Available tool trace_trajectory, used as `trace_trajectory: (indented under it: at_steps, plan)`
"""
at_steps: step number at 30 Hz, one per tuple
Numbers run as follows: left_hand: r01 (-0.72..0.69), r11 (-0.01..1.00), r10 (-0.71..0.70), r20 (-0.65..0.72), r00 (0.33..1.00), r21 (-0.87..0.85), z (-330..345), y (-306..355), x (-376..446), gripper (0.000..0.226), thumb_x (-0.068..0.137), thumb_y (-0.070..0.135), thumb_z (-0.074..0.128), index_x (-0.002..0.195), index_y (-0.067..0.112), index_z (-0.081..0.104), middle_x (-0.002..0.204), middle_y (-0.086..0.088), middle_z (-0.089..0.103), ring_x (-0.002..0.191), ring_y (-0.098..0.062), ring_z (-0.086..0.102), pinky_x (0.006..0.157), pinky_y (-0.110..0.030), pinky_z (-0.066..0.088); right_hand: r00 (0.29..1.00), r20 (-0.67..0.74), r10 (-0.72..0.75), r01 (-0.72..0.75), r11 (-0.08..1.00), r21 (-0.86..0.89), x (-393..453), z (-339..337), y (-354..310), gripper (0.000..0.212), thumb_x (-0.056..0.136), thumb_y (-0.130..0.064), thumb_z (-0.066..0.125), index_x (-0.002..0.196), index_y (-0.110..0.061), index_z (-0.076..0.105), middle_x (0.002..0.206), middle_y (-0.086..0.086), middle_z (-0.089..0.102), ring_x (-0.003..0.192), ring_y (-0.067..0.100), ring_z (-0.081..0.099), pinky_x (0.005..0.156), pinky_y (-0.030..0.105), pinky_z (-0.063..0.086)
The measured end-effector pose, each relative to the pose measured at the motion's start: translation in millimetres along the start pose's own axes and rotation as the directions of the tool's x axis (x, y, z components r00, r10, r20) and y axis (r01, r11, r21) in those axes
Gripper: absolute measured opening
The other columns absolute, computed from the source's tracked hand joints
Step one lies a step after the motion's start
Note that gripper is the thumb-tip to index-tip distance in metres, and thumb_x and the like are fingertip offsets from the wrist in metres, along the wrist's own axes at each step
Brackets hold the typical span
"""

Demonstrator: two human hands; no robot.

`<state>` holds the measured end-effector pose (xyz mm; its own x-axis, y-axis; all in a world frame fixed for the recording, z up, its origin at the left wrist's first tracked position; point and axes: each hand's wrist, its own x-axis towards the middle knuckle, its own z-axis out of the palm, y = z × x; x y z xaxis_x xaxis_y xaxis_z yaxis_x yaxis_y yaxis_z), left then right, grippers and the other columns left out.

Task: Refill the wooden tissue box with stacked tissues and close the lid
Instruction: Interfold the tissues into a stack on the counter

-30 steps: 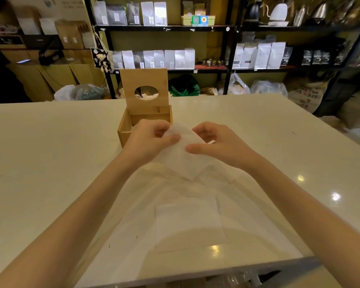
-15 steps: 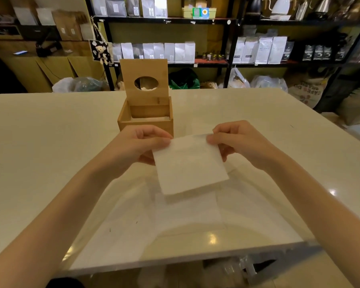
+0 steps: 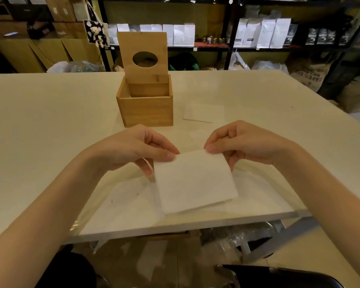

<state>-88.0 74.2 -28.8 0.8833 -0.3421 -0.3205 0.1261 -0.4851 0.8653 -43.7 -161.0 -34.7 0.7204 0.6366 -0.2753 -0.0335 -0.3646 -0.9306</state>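
A folded white tissue (image 3: 194, 181) hangs above the table's near edge. My left hand (image 3: 133, 148) pinches its upper left corner and my right hand (image 3: 243, 142) pinches its upper right corner. Behind my hands stands the wooden tissue box (image 3: 147, 108), its lid (image 3: 142, 57) with a round hole raised upright at the back. I cannot see into the box from here. Another folded tissue (image 3: 203, 113) lies flat on the table to the right of the box.
The white table (image 3: 50, 121) ends close to me, with a clear plastic wrapper (image 3: 121, 200) lying under my hands. Shelves of white bags (image 3: 262, 33) and cardboard boxes (image 3: 40, 50) stand behind the table. A dark chair edge (image 3: 278, 275) shows at the bottom.
Both hands pulled back from the box toward me, bringing the tissue down and nearer the table's edge. The camera tilted down, so a second tissue beside the box came into view.
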Motion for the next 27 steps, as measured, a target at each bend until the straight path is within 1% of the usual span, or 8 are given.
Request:
trace_trajectory:
  at_steps: [4,7,9,13,17,21,24,27]
  plan:
    - [0.004,0.991,0.011,-0.116,0.993,0.132,3,-6,5,0.01,0.08,0.018,0.066,0.08,0.023,0.075,0.079,0.004,0.074,0.069,-0.009,0.064,0.052,-0.015,0.051,0.998,-0.068,-0.001,-0.008,0.992,-0.123,3,7,5,0.013,0.082,-0.011,0.066,0.087,-0.001,0.071,0.073,0.018,0.073,0.059,0.024,0.068,0.055,0.027,0.058]
    - [-0.046,0.973,0.087,-0.174,0.981,0.225,5,-9,9,0.008,0.08,0.019,0.067,0.079,0.023,0.074,0.08,0.005,0.072,0.072,-0.01,0.062,0.06,-0.018,0.05,0.991,-0.128,-0.032,0.006,0.981,-0.194,6,12,7,0.016,0.082,-0.01,0.065,0.088,0.005,0.067,0.053,0.005,0.068,0.048,0.019,0.066,0.054,0.03,0.057]
    - [-0.061,0.959,0.117,-0.188,0.975,0.277,5,-9,10,0.01,0.08,0.018,0.067,0.077,0.026,0.072,0.08,0.009,0.071,0.076,-0.011,0.063,0.067,-0.019,0.049,0.987,-0.155,-0.047,0.01,0.974,-0.227,7,12,7,0.014,0.082,-0.01,0.066,0.086,0.003,0.067,0.048,0.001,0.066,0.047,0.018,0.064,0.054,0.031,0.056]
    - [-0.026,0.938,0.091,-0.171,0.981,0.347,6,-11,12,0.01,0.08,0.019,0.067,0.076,0.027,0.07,0.081,0.01,0.069,0.079,-0.01,0.062,0.069,-0.016,0.047,0.984,-0.175,-0.027,-0.024,0.958,-0.285,11,14,8,0.012,0.082,-0.014,0.066,0.082,-0.003,0.068,0.049,0.003,0.065,0.048,0.019,0.064,0.052,0.032,0.054]
    - [0.008,0.921,0.054,-0.148,0.988,0.389,6,-13,14,0.007,0.08,0.018,0.067,0.079,0.024,0.07,0.08,0.01,0.067,0.078,-0.009,0.06,0.065,-0.014,0.043,0.981,-0.192,-0.024,-0.048,0.931,-0.363,13,17,11,0.01,0.081,-0.018,0.066,0.076,-0.009,0.067,0.047,-0.001,0.063,0.045,0.015,0.059,0.044,0.026,0.046]
    - [0.029,0.917,0.024,-0.126,0.992,0.399,4,-10,14,0.009,0.078,0.019,0.069,0.075,0.028,0.068,0.077,0.012,0.066,0.074,-0.007,0.059,0.063,-0.013,0.043,0.98,-0.195,-0.032,-0.05,0.914,-0.403,14,17,13,0.01,0.08,-0.019,0.067,0.077,-0.01,0.067,0.05,-0.001,0.063,0.046,0.016,0.058,0.042,0.024,0.043]
    - [0.026,0.914,0.015,-0.096,0.995,0.405,3,-6,16,0.009,0.076,0.021,0.071,0.073,0.029,0.069,0.075,0.012,0.067,0.074,-0.009,0.06,0.065,-0.016,0.045,0.981,-0.188,-0.044,-0.043,0.899,-0.435,15,16,12,0.01,0.079,-0.019,0.067,0.076,-0.01,0.068,0.052,0.001,0.063,0.045,0.014,0.057,0.041,0.023,0.042]
    - [0.011,0.923,0.02,-0.076,0.997,0.386,1,-2,17,0.005,0.076,0.02,0.071,0.074,0.025,0.072,0.077,0.006,0.071,0.075,-0.013,0.063,0.072,-0.026,0.051,0.982,-0.182,-0.054,-0.036,0.888,-0.458,16,16,12,0.011,0.079,-0.021,0.066,0.073,-0.011,0.067,0.054,0.002,0.063,0.044,0.014,0.057,0.043,0.024,0.044]
